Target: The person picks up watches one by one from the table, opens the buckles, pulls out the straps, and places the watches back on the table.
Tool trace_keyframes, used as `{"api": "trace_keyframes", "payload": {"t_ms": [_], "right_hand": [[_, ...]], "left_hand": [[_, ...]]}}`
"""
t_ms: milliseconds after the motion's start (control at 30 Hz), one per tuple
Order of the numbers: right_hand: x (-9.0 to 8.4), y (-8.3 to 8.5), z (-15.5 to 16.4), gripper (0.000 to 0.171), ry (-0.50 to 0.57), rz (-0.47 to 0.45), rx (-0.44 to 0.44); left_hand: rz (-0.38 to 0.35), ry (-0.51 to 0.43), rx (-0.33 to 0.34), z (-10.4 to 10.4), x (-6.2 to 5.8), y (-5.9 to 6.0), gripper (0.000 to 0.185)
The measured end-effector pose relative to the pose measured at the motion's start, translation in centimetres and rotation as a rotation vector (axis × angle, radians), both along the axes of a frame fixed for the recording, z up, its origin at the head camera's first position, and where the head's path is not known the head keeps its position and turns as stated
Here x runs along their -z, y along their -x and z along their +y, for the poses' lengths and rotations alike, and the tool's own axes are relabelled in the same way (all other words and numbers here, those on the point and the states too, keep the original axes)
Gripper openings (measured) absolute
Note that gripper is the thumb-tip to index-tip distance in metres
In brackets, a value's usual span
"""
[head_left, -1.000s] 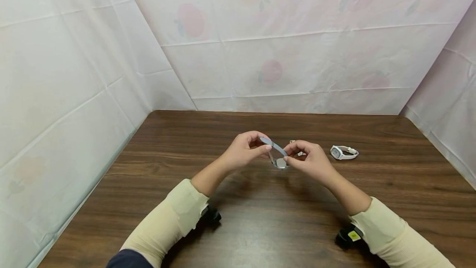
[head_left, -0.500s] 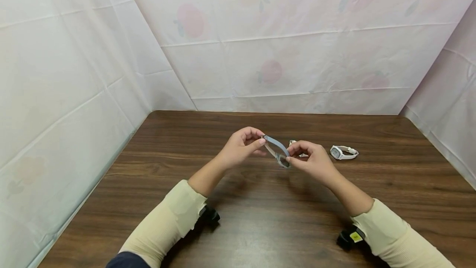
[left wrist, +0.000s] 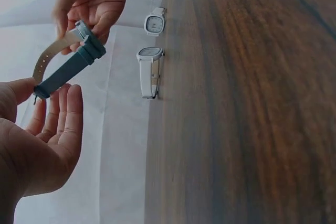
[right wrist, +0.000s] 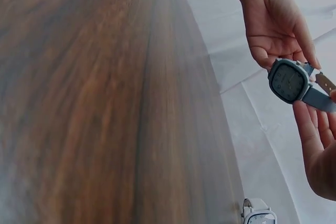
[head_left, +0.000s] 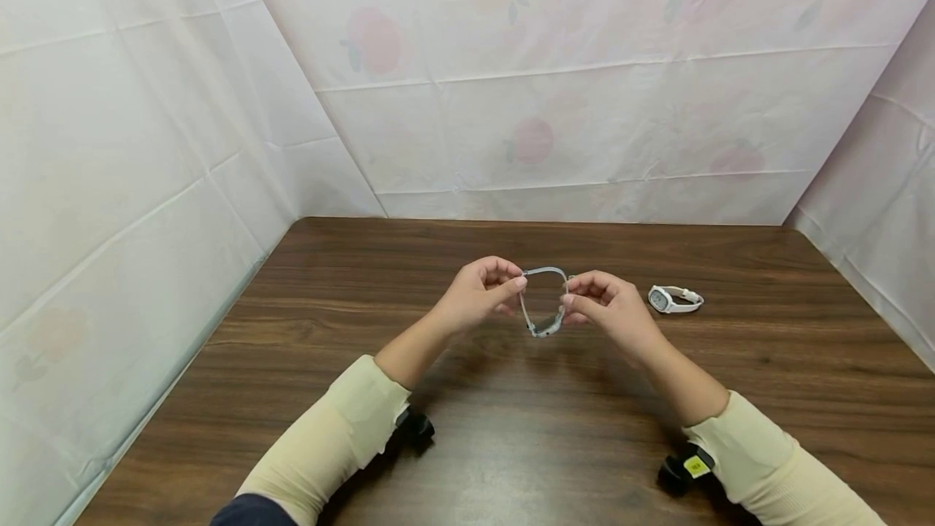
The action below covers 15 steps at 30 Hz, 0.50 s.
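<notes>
In the head view the blue watch (head_left: 546,329) hung above the table (head_left: 511,461), its strap (head_left: 546,269) bowed into a loop between the hands. The table's far edge ran beyond the watch, with cloth (head_left: 555,144) rising behind it; brown wood spread from beneath the watch toward both side edges, and a broad stretch lay on its near side. A white watch (head_left: 675,299) lay well to its right, past the right hand (head_left: 612,311). That hand reached in from the blue watch's right, thumb and fingers pinching its side. The left hand (head_left: 480,292) came from its left, thumb and fingertips pinching the strap.

In the left wrist view the blue watch stood out against the cloth, its case toward the right hand. The left thumb pressed the buckle end (left wrist: 40,92), the other fingers stretched long beneath it. A second white watch (left wrist: 150,72) sat to the blue one's right, near the table's edge.

In the right wrist view the blue watch's dial was visible; the right fingers lay extended against the strap, the thumb partly cut off. Left fingertips were partly hidden behind the watch.
</notes>
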State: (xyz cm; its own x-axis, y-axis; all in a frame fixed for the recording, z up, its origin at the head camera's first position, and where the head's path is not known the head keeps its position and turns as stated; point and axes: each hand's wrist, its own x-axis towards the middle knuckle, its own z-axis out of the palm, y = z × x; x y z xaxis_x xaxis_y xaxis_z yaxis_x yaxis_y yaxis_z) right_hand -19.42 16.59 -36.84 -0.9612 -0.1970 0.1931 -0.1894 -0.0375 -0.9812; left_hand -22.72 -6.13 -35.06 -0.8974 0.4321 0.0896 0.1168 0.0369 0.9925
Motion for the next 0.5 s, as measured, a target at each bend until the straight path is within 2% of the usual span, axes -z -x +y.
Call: {"api": "trace_keyframes", "payload": {"t_ms": [233, 333, 433, 500], "right_hand": [[0.07, 0.14, -0.26, 0.009, 0.179, -0.069, 0.007], [-0.04, 0.24, -0.39, 0.007, 0.22, -0.075, 0.019], [-0.26, 0.31, -0.54, 0.006, 0.264, -0.076, 0.035], [-0.39, 0.38, -0.68, 0.007, 0.283, -0.078, 0.044]], "left_hand": [[-0.025, 0.038, 0.041, 0.22, 0.06, -0.11, 0.028], [0.058, 0.107, 0.027, 0.22, 0.11, -0.27, 0.036], [0.202, 0.226, 0.002, 0.2, 0.24, -0.35, 0.041], [0.282, 0.299, 0.013, 0.18, 0.29, -0.41, 0.041]]}}
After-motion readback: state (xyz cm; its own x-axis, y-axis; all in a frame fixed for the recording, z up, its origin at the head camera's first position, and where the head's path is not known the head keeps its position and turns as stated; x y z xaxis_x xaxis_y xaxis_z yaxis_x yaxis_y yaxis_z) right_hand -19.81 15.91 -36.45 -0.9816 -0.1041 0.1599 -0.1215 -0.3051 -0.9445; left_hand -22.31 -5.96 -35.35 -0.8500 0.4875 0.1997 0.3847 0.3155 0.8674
